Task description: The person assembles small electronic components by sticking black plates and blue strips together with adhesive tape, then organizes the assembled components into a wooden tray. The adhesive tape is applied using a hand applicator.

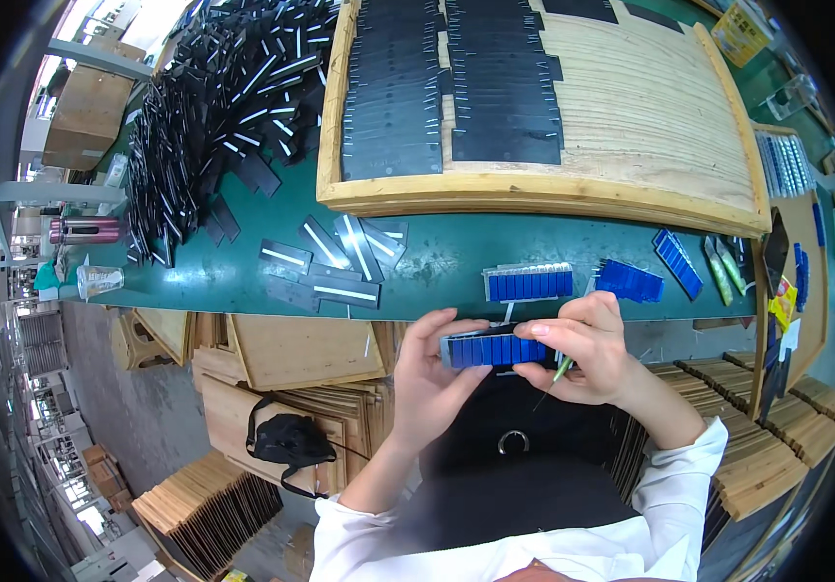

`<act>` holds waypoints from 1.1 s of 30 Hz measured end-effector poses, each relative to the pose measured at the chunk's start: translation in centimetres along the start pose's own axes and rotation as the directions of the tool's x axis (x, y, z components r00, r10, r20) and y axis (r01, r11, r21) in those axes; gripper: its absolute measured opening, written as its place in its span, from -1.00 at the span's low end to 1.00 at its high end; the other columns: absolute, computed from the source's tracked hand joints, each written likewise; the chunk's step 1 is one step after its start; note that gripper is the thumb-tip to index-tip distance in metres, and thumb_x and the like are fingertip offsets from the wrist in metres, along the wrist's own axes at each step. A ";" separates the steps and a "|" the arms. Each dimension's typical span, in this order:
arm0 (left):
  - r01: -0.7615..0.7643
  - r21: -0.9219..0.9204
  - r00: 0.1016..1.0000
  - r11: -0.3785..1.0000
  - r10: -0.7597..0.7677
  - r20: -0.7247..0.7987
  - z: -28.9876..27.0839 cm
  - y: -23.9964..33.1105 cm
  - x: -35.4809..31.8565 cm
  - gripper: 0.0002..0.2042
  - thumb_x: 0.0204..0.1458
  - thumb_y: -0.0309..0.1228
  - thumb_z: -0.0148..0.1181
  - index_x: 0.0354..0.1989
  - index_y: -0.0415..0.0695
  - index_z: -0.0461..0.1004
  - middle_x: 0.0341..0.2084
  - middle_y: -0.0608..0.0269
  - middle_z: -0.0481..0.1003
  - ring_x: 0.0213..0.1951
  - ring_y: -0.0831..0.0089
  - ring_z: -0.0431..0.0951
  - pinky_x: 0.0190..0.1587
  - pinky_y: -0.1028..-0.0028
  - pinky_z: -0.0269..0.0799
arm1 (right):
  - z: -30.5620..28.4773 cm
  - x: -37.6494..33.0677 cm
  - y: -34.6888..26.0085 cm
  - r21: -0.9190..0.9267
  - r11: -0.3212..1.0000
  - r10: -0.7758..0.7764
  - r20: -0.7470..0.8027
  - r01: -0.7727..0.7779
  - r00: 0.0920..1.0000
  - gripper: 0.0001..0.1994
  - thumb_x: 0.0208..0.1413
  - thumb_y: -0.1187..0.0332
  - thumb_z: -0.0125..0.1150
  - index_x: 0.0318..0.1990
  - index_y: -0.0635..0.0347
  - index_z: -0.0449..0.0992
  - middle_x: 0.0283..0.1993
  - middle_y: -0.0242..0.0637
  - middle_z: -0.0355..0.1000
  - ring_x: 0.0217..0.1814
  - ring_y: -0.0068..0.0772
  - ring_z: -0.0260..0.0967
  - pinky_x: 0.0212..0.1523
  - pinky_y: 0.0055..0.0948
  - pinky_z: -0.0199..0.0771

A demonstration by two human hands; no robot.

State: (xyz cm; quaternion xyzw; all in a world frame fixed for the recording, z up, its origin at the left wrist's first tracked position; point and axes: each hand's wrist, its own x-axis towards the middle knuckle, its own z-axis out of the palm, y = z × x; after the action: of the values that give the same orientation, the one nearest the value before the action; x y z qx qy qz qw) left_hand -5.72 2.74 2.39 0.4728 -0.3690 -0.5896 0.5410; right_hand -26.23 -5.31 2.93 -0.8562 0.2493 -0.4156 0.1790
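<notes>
The left hand [434, 373] and right hand [587, 349] hold together a stack of blue strips [495, 349], just near of the green table [437, 262] edge. Fingers close on both ends; the right hand also keeps a thin green tool [560, 370]. I think the strips should stay level and squeezed evenly, so that none slips out.

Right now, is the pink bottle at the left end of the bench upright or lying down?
Lying down: the pink bottle rests on its side on the green bench, its length running left to right.

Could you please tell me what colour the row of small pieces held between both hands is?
Blue, in a grey holder; head view.
</notes>
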 end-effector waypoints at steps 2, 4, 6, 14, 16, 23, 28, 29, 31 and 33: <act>-0.012 0.009 1.000 1.000 0.012 0.006 0.0 -0.1 0.0 -0.38 -0.02 -0.79 0.21 0.22 -0.24 0.10 0.07 -0.04 0.39 0.13 0.33 0.41 0.15 0.39 0.40 | -0.2 0.0 0.0 -0.004 1.000 -0.001 0.005 0.001 1.000 -0.45 -0.27 0.29 0.50 -0.01 0.14 0.49 -0.28 -0.45 0.55 -0.31 -0.40 0.32 -0.25 -0.39 0.19; -0.011 0.005 1.000 1.000 0.011 0.010 0.0 -0.1 0.1 -0.38 -0.02 -0.79 0.21 0.22 -0.23 0.09 0.07 -0.05 0.39 0.13 0.33 0.42 0.15 0.39 0.40 | -0.2 0.1 -0.1 -0.003 1.000 -0.002 0.010 0.002 1.000 -0.45 -0.26 0.29 0.50 -0.01 0.15 0.49 -0.28 -0.44 0.55 -0.31 -0.40 0.32 -0.24 -0.39 0.19; -0.010 0.001 1.000 1.000 0.010 0.015 -0.1 -0.2 0.1 -0.37 -0.02 -0.79 0.21 0.22 -0.23 0.09 0.07 -0.05 0.39 0.12 0.33 0.42 0.15 0.39 0.40 | -0.3 0.1 -0.1 -0.004 1.000 0.002 0.027 -0.002 1.000 -0.45 -0.27 0.31 0.50 -0.02 0.14 0.49 -0.27 -0.45 0.56 -0.31 -0.41 0.33 -0.24 -0.40 0.19; 0.082 -0.065 0.996 0.994 -0.083 -0.010 0.0 -0.1 0.1 -0.29 -0.09 -0.80 0.26 0.25 -0.15 0.10 0.03 -0.02 0.44 0.07 0.30 0.47 0.11 0.35 0.44 | 0.5 0.2 -0.1 0.051 0.998 0.045 -0.035 -0.043 0.998 -0.47 -0.31 0.36 0.50 -0.03 0.11 0.54 -0.30 -0.50 0.54 -0.28 -0.44 0.35 -0.20 -0.42 0.21; 0.100 -0.126 0.995 0.987 -0.103 -0.018 -0.3 -0.3 0.1 -0.29 -0.09 -0.78 0.27 0.25 -0.15 0.10 0.03 -0.02 0.44 0.06 0.31 0.49 0.10 0.36 0.45 | 0.8 0.4 -0.2 0.070 0.995 0.069 -0.044 -0.066 0.997 -0.49 -0.31 0.32 0.51 -0.07 0.08 0.57 -0.32 -0.54 0.52 -0.26 -0.46 0.35 -0.19 -0.41 0.21; 0.039 -0.166 0.999 0.985 -0.037 0.013 -0.5 -0.5 0.3 -0.29 -0.09 -0.77 0.27 0.27 -0.18 0.09 0.03 -0.05 0.45 0.02 0.34 0.52 0.08 0.40 0.47 | 0.8 0.5 -0.1 0.071 0.996 0.062 -0.043 -0.059 0.997 -0.42 -0.36 0.25 0.56 -0.04 0.04 0.53 -0.34 -0.57 0.51 -0.26 -0.48 0.35 -0.18 -0.41 0.19; 0.037 -0.151 0.999 0.988 -0.035 0.017 -0.4 -0.5 0.4 -0.29 -0.09 -0.76 0.28 0.26 -0.18 0.09 0.03 -0.04 0.45 0.02 0.34 0.53 0.08 0.40 0.47 | 0.8 0.5 0.0 0.065 0.996 0.060 -0.054 -0.057 0.997 -0.41 -0.36 0.26 0.56 -0.04 0.04 0.53 -0.33 -0.58 0.51 -0.26 -0.48 0.36 -0.17 -0.41 0.19; 0.037 -0.161 0.999 0.986 -0.035 0.016 -0.4 -0.6 0.4 -0.29 -0.09 -0.76 0.28 0.26 -0.18 0.09 0.03 -0.04 0.45 0.02 0.34 0.53 0.08 0.40 0.47 | 0.8 0.5 0.0 0.071 0.996 0.062 -0.060 -0.057 0.996 -0.41 -0.37 0.26 0.56 -0.04 0.04 0.53 -0.33 -0.58 0.51 -0.26 -0.47 0.36 -0.17 -0.40 0.19; 0.036 -0.170 0.999 0.985 -0.034 0.014 -0.4 -0.6 0.4 -0.29 -0.09 -0.76 0.28 0.26 -0.18 0.10 0.03 -0.03 0.45 0.02 0.34 0.53 0.08 0.40 0.47 | 0.8 0.4 0.0 0.074 0.995 0.066 -0.046 -0.062 0.997 -0.41 -0.36 0.26 0.56 -0.03 0.04 0.52 -0.31 -0.58 0.52 -0.25 -0.48 0.36 -0.18 -0.40 0.18; 0.045 -0.175 0.999 0.984 -0.044 0.009 -0.5 -0.7 0.3 -0.29 -0.09 -0.76 0.28 0.26 -0.17 0.10 0.03 -0.03 0.46 0.02 0.34 0.53 0.08 0.40 0.46 | 0.8 0.4 0.0 0.077 0.995 0.070 -0.032 -0.067 0.997 -0.41 -0.36 0.26 0.56 -0.03 0.04 0.52 -0.28 -0.58 0.53 -0.25 -0.48 0.36 -0.18 -0.40 0.18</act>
State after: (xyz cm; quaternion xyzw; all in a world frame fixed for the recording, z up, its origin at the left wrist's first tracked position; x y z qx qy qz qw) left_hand -5.47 2.57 1.58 0.4299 -0.3066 -0.6328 0.5663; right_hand -25.39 -5.43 2.77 -0.8323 0.2655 -0.4334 0.2211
